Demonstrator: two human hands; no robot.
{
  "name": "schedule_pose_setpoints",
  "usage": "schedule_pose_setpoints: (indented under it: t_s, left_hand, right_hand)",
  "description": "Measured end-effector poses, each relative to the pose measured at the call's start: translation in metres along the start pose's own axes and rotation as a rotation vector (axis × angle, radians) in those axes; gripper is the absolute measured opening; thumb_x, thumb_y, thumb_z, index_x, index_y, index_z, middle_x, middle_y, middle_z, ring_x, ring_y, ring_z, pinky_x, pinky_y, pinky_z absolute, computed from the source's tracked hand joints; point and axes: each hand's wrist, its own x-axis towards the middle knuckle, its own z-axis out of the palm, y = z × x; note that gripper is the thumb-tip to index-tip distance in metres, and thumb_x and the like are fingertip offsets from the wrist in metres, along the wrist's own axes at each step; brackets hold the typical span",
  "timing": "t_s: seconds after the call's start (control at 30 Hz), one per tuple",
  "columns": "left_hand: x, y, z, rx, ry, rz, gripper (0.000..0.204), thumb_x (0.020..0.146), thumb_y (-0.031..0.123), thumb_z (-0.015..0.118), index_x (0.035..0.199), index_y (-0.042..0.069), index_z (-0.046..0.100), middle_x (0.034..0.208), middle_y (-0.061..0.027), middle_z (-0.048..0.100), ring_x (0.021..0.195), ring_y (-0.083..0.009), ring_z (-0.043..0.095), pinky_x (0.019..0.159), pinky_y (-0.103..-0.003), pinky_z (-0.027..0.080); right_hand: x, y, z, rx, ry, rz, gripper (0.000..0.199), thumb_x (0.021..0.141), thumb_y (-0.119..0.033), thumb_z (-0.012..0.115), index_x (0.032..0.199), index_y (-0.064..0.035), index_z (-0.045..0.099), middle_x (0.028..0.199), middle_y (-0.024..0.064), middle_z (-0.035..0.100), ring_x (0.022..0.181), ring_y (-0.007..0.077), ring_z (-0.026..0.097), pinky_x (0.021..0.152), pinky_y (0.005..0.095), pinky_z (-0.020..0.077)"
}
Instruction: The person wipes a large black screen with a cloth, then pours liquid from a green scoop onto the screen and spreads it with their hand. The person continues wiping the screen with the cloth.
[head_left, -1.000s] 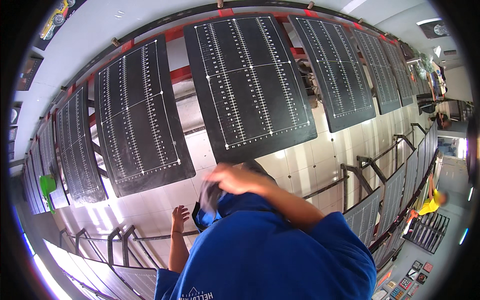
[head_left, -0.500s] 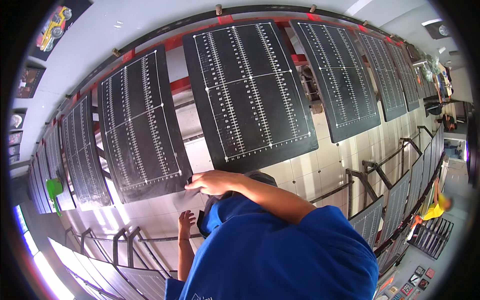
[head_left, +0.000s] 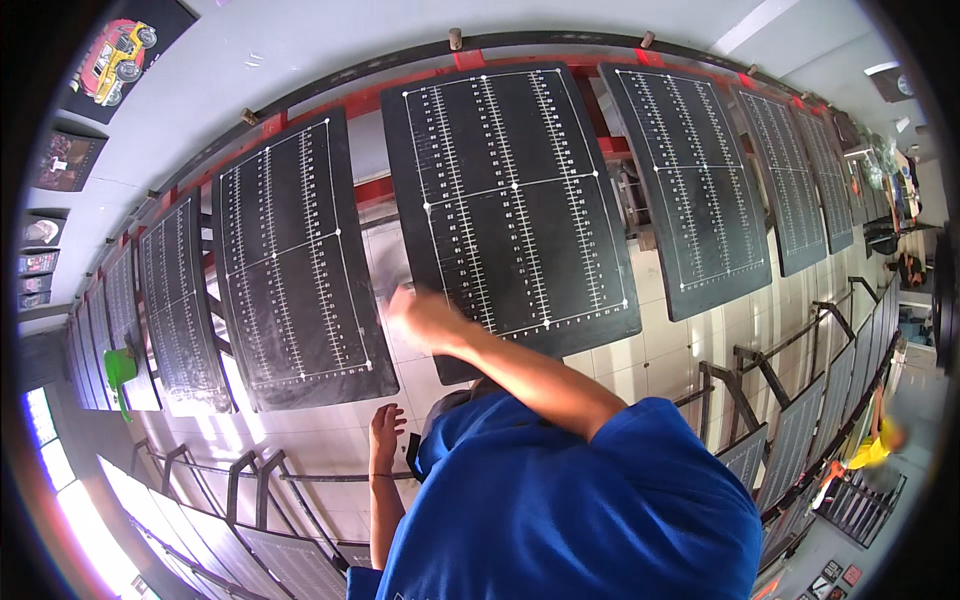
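In the head view, my right hand (head_left: 428, 318) is blurred over the lower left corner of the centre gridded board (head_left: 510, 215), beside the gap between it and the left gridded board (head_left: 298, 268). A dark, smeared thing (head_left: 391, 268), perhaps a cloth, shows just past my fingertips; I cannot tell whether my fingers are closed on it, or whether they touch the board at all. My left hand (head_left: 386, 436) hangs open with loosely curled fingers and nothing visible in it, just below the left board's lower right corner.

Both boards lean over a rack with red bars (head_left: 376, 190), their lower edges towards me above the tiled floor (head_left: 652, 348). The right gridded board (head_left: 694, 190) stands beyond the centre board's right edge, well apart from my hands.

As I judge it, working well here means keeping my wrist loose and my right forearm lifted, so it doesn't drag across the white scales near the lower edge. I should mind my knuckles at the two facing side edges, since the gap is narrow and a quick sweep could catch a corner. My free left hand could steady the left board's lower edge if it shifts.
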Motion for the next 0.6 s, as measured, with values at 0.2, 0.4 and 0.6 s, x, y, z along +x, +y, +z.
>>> schedule_pose_setpoints:
  t_s: [0.2, 0.4, 0.6]
  left_hand:
    - [-0.061, -0.124, -0.034, -0.102, 0.174, -0.258, 0.039, 0.097, 0.038, 0.055, 0.117, 0.005, 0.061, 0.099, -0.0092, 0.068, 0.084, -0.0189, 0.066, 0.067, -0.032, 0.052]
    - [-0.090, -0.116, -0.017, 0.030, 0.194, -0.283, 0.037, 0.097, 0.037, 0.055, 0.112, 0.005, 0.063, 0.096, -0.0086, 0.069, 0.082, -0.0177, 0.066, 0.065, -0.032, 0.053]
    - [-0.038, -0.070, -0.010, -0.213, 0.183, -0.149, 0.042, 0.099, 0.042, 0.053, 0.120, 0.007, 0.059, 0.101, -0.0084, 0.068, 0.085, -0.0193, 0.066, 0.074, -0.034, 0.052]
  right_hand:
    - [-0.030, 0.040, -0.152, -0.047, 0.384, -0.380, 0.038, 0.083, 0.001, 0.049, 0.117, -0.0032, 0.065, 0.109, 0.0200, 0.067, 0.098, 0.0297, 0.066, 0.084, 0.0394, 0.0531]
    - [0.023, 0.123, -0.249, -0.481, 1.203, 0.467, 0.014, 0.086, -0.006, 0.050, 0.089, 0.0022, 0.061, 0.080, 0.0167, 0.063, 0.078, 0.0315, 0.067, 0.058, 0.0451, 0.0559]
    - [0.064, -0.032, -0.026, 0.134, -0.274, -0.223, 0.031, 0.085, -0.011, 0.058, 0.115, -0.0062, 0.066, 0.106, 0.0165, 0.067, 0.097, 0.0266, 0.067, 0.091, 0.0409, 0.0505]
